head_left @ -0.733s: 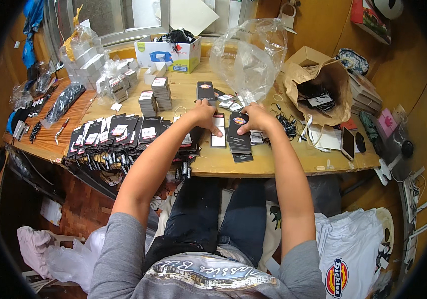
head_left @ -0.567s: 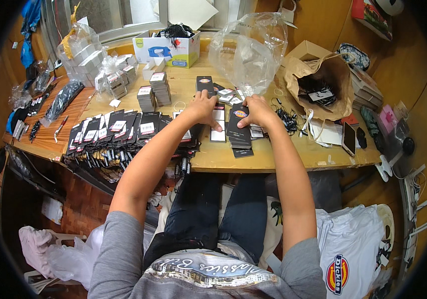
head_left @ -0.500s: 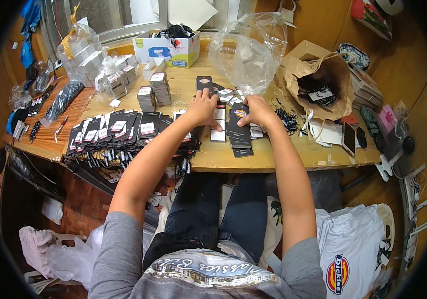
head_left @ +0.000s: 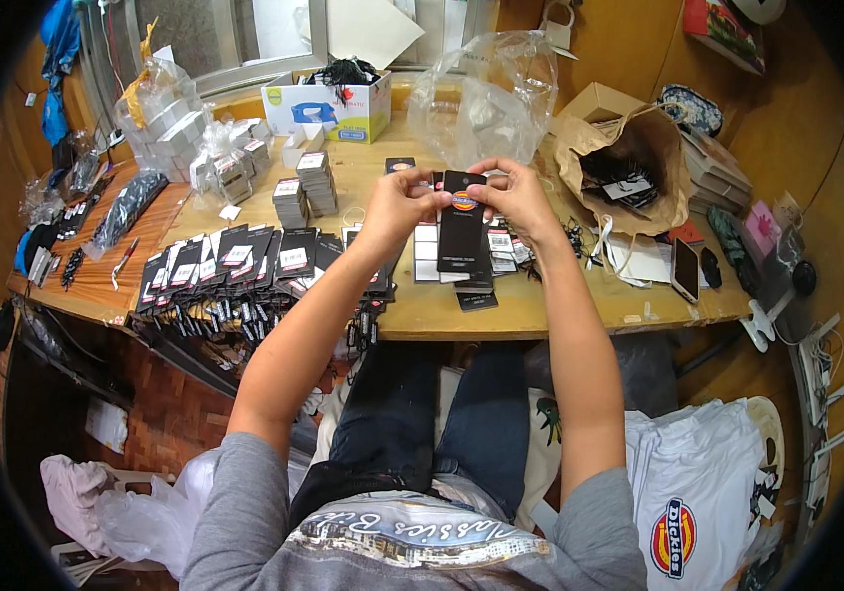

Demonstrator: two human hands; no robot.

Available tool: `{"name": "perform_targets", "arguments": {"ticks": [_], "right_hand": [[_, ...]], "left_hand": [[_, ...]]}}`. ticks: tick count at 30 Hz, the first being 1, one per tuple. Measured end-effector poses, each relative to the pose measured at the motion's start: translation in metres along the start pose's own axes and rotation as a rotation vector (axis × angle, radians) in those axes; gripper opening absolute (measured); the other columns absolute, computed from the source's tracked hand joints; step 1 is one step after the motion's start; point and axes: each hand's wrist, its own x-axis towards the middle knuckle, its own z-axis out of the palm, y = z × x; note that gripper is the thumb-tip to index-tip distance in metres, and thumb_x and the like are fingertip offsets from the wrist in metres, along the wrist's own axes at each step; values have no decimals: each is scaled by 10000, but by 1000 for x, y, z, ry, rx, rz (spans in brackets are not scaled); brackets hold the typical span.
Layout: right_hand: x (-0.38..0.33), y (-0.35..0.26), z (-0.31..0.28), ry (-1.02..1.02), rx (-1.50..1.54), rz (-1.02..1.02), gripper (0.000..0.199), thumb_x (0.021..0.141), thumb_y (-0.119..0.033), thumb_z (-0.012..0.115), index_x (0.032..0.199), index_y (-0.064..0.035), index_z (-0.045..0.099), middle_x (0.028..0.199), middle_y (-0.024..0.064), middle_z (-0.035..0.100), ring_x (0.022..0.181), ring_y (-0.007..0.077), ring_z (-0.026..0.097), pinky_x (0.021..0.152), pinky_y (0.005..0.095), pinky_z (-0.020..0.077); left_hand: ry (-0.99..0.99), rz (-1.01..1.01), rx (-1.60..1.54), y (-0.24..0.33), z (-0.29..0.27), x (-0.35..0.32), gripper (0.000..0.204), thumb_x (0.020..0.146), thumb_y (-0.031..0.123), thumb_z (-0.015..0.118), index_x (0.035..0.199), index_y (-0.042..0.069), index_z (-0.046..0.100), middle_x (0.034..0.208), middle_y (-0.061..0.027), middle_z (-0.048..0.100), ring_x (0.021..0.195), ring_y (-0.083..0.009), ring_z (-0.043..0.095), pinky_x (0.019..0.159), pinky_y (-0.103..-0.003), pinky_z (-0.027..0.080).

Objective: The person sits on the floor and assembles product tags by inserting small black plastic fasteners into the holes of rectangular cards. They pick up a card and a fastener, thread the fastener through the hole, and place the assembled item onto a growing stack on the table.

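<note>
A long black hang tag (head_left: 458, 241) with a coloured logo is held up over the desk between both hands. My left hand (head_left: 398, 209) pinches its upper left edge with the thumb and fingers. On the opposite edge, the thumb and fingers of my right hand (head_left: 520, 205) are closed on the tag near its top. Below lie more black tags (head_left: 478, 300), partly covered by the raised one. White-panelled tags (head_left: 426, 258) lie under my left hand. Another black tag (head_left: 400, 164) sits just beyond it. Barcoded tags (head_left: 504, 251) lie beside my right wrist.
Many finished-looking black tags with barcode stickers (head_left: 236, 254) overlap along the left front edge. Card stacks (head_left: 316, 185) stand behind them. At the back are a box (head_left: 368, 113) and a clear plastic bag (head_left: 486, 103). A paper bag (head_left: 673, 148) and phone (head_left: 685, 270) are right.
Both hands have closed in toward each other. A black tag has been lifted from the pile on the right and moved slightly left, now gripped at both edges.
</note>
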Motion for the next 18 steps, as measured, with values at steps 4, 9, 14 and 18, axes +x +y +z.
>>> {"name": "perform_targets", "arguments": {"ticks": [4,9,14,18], "right_hand": [[2,8,-7,13,-139,58,185,710,-87,612,857,15,569,693,83,599,541,104,526,488,230,419],[-4,58,-45,2,-985,174,252,602,-150,690,799,-8,623,750,141,608,675,217,585,634,309,439],[-8,62,-44,139,-960,174,257,535,-115,731,728,1,606,683,125,599,647,225,581,615,302,442],[1,56,-63,225,-494,235,140,621,-78,684,679,-11,575,590,73,574,510,122,529,496,248,419]], "left_hand": [[61,6,41,1,7,-13,313,715,37,625,977,-78,501,767,-91,605,644,-95,558,557,-208,447],[81,-30,-114,9,2,-37,266,714,40,619,943,-54,523,740,-74,605,637,-80,539,578,-197,419],[85,-78,-200,11,2,-54,184,777,83,557,913,-41,547,773,-54,594,677,-76,534,608,-203,426],[118,-36,-209,7,13,-60,180,799,89,530,906,-55,550,764,-45,586,677,-71,524,626,-205,430]]}}
